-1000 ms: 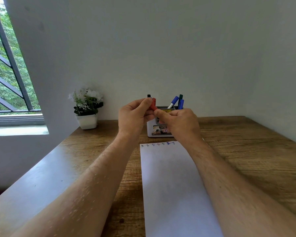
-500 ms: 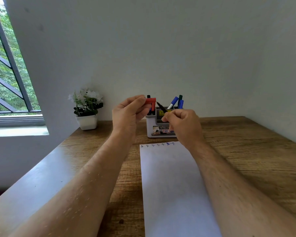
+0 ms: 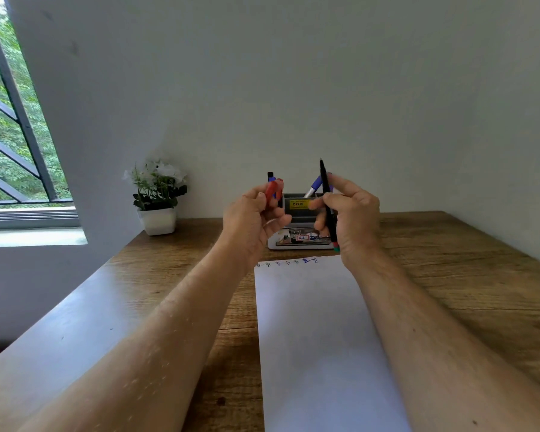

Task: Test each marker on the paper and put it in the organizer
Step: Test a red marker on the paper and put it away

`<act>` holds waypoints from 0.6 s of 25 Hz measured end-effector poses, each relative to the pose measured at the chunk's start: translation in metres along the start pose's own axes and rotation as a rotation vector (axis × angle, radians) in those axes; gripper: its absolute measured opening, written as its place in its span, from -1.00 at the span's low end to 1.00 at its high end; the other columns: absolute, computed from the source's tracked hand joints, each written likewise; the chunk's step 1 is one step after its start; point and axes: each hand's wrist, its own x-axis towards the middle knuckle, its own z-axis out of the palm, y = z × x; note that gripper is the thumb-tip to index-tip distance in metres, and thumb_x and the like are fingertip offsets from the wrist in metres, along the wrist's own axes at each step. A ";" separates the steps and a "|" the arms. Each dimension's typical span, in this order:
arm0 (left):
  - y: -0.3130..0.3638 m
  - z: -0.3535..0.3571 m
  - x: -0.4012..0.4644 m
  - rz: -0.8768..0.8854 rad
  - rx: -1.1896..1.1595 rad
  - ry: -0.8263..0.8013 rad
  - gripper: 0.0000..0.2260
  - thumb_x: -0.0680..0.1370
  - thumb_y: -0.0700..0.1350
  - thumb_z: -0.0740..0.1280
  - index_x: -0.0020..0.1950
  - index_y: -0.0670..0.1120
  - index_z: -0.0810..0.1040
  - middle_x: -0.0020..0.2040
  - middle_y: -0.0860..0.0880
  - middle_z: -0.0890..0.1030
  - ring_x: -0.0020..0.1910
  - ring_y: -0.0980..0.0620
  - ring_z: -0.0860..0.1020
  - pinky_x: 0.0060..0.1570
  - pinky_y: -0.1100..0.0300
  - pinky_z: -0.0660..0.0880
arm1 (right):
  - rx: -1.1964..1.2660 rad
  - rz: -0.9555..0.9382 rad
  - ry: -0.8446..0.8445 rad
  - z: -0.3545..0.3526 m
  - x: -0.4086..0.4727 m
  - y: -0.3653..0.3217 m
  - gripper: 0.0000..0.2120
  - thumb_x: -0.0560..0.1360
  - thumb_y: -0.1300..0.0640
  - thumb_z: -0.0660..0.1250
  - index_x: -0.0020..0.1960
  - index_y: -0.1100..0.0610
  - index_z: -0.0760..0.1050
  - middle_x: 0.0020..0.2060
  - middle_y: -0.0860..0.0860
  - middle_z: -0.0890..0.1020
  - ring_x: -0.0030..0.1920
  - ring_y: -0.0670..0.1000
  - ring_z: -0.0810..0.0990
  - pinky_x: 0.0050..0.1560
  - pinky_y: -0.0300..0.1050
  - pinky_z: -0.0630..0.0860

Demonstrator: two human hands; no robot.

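My left hand (image 3: pixel 253 218) pinches a red cap (image 3: pixel 273 190) above the desk. A thin black marker (image 3: pixel 327 201), uncapped, stands nearly upright in my right hand (image 3: pixel 351 218), tip up and fingers curled round its barrel. Behind both hands stands the white and grey organizer (image 3: pixel 300 224) with a yellow price sticker; a blue-capped marker (image 3: pixel 314 185) and a dark one (image 3: pixel 270 177) stick out of it. The white paper (image 3: pixel 318 338) lies on the desk between my forearms, with several small ink marks (image 3: pixel 289 262) along its far edge.
A small white pot of white flowers (image 3: pixel 158 198) sits at the desk's back left corner. The wooden desk (image 3: pixel 468 275) runs to the white walls behind and at the right. A barred window (image 3: pixel 13 120) is at the far left.
The red cap has come off the marker. My hands moved apart, the left keeping the cap, the right swinging the black marker up to nearly upright.
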 end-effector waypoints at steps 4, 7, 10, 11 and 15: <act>-0.021 0.011 -0.012 -0.182 0.387 -0.003 -0.75 0.67 -0.18 0.14 0.14 -0.18 0.59 -0.21 -0.06 0.51 -0.29 0.04 0.52 -0.13 0.05 0.65 | -0.109 -0.041 0.077 -0.008 0.001 0.001 -0.64 0.53 0.38 0.20 0.15 0.01 0.58 -0.14 0.15 0.71 -0.53 0.00 0.55 -0.58 -0.19 0.45; -0.030 0.016 -0.015 -0.300 0.532 0.027 -0.76 0.64 -0.18 0.20 0.25 -0.20 0.54 -0.22 -0.07 0.51 -0.35 0.04 0.48 0.12 -0.05 0.60 | -0.102 -0.013 0.057 -0.010 -0.001 -0.002 -0.66 0.57 0.36 0.10 0.05 0.10 0.61 -0.14 0.19 0.70 -0.51 0.05 0.58 -0.59 -0.19 0.45; -0.033 0.020 -0.010 -0.376 0.551 0.115 -0.71 0.62 -0.15 0.28 0.30 -0.25 0.51 -0.21 -0.12 0.48 -0.38 0.02 0.45 0.17 -0.04 0.57 | -0.205 0.011 0.060 -0.009 0.002 -0.007 -0.75 0.58 0.34 0.17 -0.01 0.12 0.60 -0.22 0.16 0.70 -0.47 0.05 0.63 -0.55 -0.16 0.50; -0.034 0.020 -0.008 -0.375 0.569 0.112 -0.70 0.62 -0.13 0.29 0.31 -0.24 0.51 -0.18 -0.13 0.49 -0.38 0.02 0.45 0.16 -0.02 0.58 | -0.299 0.015 0.054 -0.010 0.002 -0.005 -0.80 0.58 0.31 0.22 -0.02 0.12 0.59 -0.27 0.15 0.68 -0.48 0.01 0.62 -0.56 -0.17 0.50; -0.040 0.016 -0.002 -0.325 0.602 0.073 -0.72 0.61 -0.10 0.32 0.29 -0.18 0.52 -0.10 -0.12 0.54 -0.36 0.03 0.50 0.11 -0.02 0.61 | -0.505 0.021 0.023 -0.021 -0.010 0.011 -0.74 0.59 0.14 0.27 -0.23 0.12 0.60 -0.48 0.08 0.57 -0.58 -0.09 0.47 -0.58 -0.26 0.38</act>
